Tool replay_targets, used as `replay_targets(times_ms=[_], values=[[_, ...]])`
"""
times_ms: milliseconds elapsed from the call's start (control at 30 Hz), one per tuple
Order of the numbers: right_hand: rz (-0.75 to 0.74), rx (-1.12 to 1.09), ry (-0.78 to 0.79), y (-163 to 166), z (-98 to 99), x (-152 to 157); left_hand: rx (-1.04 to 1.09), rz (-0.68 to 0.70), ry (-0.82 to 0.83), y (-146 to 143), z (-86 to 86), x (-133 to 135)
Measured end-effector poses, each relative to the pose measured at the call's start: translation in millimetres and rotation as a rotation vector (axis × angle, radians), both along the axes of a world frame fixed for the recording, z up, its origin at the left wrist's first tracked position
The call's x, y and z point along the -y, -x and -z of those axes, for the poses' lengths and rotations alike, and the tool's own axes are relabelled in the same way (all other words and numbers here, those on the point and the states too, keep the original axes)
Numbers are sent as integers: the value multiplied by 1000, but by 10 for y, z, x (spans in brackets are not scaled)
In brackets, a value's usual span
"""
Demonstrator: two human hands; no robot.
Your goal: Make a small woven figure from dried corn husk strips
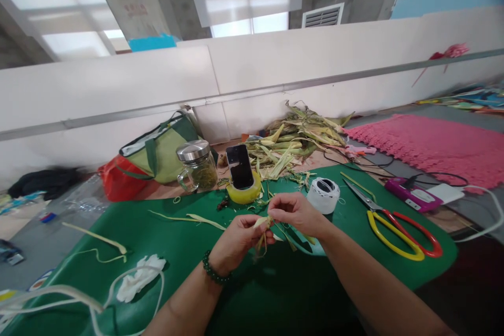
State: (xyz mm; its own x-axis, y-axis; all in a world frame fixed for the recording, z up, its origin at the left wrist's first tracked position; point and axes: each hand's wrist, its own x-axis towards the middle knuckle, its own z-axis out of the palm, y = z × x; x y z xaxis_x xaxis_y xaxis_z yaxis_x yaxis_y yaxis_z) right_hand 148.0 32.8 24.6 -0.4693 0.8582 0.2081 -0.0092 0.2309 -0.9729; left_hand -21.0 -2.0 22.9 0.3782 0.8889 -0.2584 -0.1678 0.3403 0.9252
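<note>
My left hand (pixel 236 241), with a dark green bead bracelet (pixel 212 271) on the wrist, is closed on a small bundle of pale yellow husk strips (pixel 264 231). My right hand (pixel 296 213) meets it from the right, its fingers pinched on the top of the same bundle. Both hands hover above the green mat (pixel 177 241), near its middle. Loose ends of the strips hang down below the fingers.
A phone (pixel 239 166) stands in a yellow tape roll (pixel 244 194). Around it are a white tape roll (pixel 323 194), red and yellow scissors (pixel 397 228), a glass jar (pixel 196 165), a husk pile (pixel 296 139), a green bag (pixel 161 149), white crumpled material (pixel 138 278) and a pink mat (pixel 437 145).
</note>
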Motion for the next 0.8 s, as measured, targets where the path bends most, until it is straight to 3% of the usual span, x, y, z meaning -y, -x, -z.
replay_targets(times_ms=[133, 367, 633, 800], values=[[-14, 73, -55, -8, -15, 24, -25, 9, -43, -21, 11, 10], [122, 188, -150, 41, -3, 93, -34, -33, -99, -47, 15, 36], [271, 225, -272, 110, 34, 129, 43, -160, -16, -84, 33, 36], [317, 215, -235, 109, 91, 69, 51, -42, 14, -32, 49, -10]])
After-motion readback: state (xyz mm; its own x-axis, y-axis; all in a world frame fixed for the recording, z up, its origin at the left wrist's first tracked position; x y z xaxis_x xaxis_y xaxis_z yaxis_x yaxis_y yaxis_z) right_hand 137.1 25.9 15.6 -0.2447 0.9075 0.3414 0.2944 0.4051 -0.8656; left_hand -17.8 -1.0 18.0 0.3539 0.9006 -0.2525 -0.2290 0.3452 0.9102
